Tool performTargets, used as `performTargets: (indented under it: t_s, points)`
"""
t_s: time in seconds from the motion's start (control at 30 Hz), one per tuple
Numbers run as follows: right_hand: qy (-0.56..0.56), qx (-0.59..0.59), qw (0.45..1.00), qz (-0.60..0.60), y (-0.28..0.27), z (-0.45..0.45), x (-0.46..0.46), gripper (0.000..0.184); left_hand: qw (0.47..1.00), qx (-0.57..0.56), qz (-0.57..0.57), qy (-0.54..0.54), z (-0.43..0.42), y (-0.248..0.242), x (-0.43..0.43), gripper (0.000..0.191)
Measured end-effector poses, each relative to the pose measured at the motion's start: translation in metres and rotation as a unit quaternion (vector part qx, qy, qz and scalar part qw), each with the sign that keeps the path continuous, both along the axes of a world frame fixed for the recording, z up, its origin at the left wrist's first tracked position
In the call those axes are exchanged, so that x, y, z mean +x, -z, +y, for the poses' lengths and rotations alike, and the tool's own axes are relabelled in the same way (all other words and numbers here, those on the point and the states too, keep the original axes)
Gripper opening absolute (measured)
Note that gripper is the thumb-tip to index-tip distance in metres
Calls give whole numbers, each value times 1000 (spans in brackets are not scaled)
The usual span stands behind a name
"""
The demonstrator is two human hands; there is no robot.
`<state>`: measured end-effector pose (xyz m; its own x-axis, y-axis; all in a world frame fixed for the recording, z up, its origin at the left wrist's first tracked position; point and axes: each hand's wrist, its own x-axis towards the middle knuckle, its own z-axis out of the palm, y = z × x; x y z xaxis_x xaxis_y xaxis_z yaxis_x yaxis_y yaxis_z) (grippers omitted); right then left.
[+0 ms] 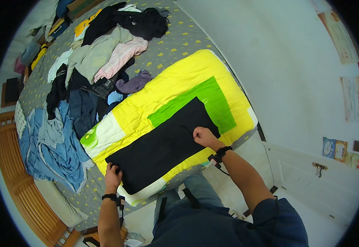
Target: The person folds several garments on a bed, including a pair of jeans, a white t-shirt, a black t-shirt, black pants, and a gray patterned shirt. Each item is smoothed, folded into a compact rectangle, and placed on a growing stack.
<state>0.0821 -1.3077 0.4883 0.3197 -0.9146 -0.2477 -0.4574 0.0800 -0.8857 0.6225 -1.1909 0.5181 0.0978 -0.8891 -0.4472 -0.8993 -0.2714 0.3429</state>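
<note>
A black folded garment (164,148) lies flat in a long strip over a yellow, white and green quilt (179,77). At its near left end my left hand (113,176) touches the corner with bent fingers; their undersides are hidden. My right hand (206,137) is over the other half, fingers curled in and thumb against them. A thin dark line, a crease or a cord, runs up to its fingertips. The quilt, folded into a thick pad, rests along the near edge of the bed (182,37).
Heaped clothes (96,61) spread over the bed beyond the quilt, blue fabric (56,151) at the left. A wooden headboard (31,173) and a pale pillow (62,200) border the left side. To the right stand a white wall (259,61) and a door with a metal handle (320,166).
</note>
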Motion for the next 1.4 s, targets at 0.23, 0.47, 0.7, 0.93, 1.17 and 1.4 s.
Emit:
performTargets:
  t_s: [0.23, 0.47, 0.7, 0.93, 1.17, 1.4]
  points:
    - [20, -19, 998, 50, -1, 37, -15, 14, 998, -21, 45, -35, -5, 4, -6, 34]
    - [351, 109, 917, 154, 31, 47, 18, 41, 967, -100, 94, -214, 8, 65, 28, 42]
    - [359, 219, 898, 132, 70, 74, 26, 39, 929, -6, 216, -301, 9, 94, 51, 46]
    - [209, 352, 909, 78, 19, 51, 14, 43, 945, -21, 167, -279, -3, 68, 44, 33]
    - [249, -38, 934, 252, -11, -17, 8, 35, 983, -137, -79, -92, -52, 26, -4, 44]
    - [49, -115, 937, 325, -13, -122, 15, 28, 984, -74, -47, 155, -102, 18, -93, 41]
